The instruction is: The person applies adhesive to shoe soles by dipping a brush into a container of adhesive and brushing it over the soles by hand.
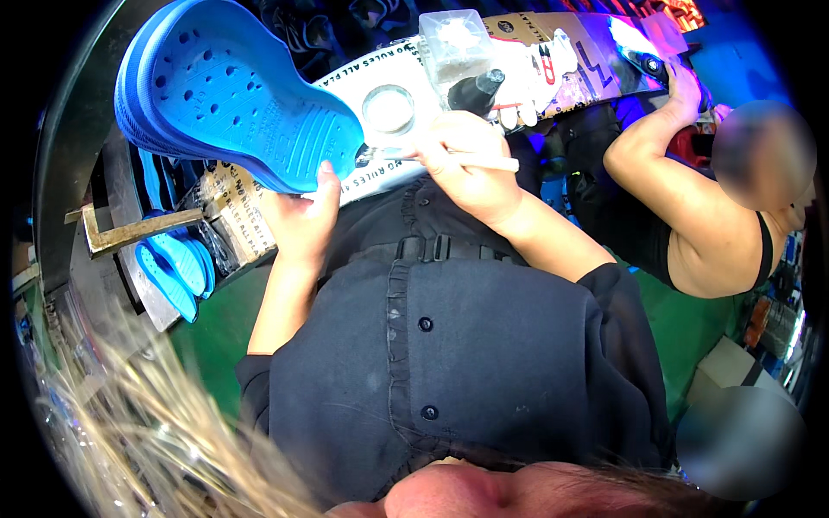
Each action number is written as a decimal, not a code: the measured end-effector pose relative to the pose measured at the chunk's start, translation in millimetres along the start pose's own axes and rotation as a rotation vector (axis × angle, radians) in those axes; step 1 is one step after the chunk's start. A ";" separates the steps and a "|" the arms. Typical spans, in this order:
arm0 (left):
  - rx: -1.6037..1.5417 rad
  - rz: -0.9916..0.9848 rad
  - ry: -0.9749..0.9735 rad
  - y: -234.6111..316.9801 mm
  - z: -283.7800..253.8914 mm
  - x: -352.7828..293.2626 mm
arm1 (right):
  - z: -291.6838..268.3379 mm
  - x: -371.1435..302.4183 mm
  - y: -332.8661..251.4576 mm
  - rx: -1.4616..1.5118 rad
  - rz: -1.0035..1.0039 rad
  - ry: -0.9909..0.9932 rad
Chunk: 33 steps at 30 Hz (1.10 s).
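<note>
My left hand grips a blue foam clog by its heel end, the thumb lying against the rim. The clog is tilted so its dotted, ridged footbed faces me; its toe end points to the far left. In my right hand is a slim brush with a pale handle, held like a pen. The brush's dark tip is at the clog's heel edge; whether it touches cannot be made out. Just beyond the brush sits a round, shallow container with whitish contents.
A clear plastic box, a black cone-tipped bottle and a red-and-white item stand on the printed work surface. More blue clogs lie at left below a metal bracket. At right, a co-worker's hand reaches toward a lit shoe.
</note>
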<state>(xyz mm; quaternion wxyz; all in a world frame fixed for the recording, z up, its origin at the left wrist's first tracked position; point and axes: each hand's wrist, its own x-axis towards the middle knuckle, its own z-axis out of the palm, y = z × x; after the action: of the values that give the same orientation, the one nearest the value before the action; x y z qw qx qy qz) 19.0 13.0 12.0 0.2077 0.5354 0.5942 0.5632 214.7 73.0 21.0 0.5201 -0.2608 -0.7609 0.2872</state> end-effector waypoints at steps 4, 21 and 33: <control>0.009 0.009 -0.003 0.3 0.5 0.0 | 0.6 3.8 0.1 -0.055 -0.072 -0.102; 0.028 0.008 -0.032 1.7 -7.8 -2.2 | -18.5 -3.8 2.1 -0.137 -0.060 -0.049; -0.665 -0.361 -0.525 89.7 -32.4 63.0 | -49.6 -16.7 11.2 -0.047 0.232 0.101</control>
<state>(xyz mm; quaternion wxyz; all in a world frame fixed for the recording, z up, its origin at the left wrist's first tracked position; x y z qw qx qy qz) 6.2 34.8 123.5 0.6065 0.4520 0.3923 0.5234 267.9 77.5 16.9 0.5148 -0.3731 -0.7051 0.3140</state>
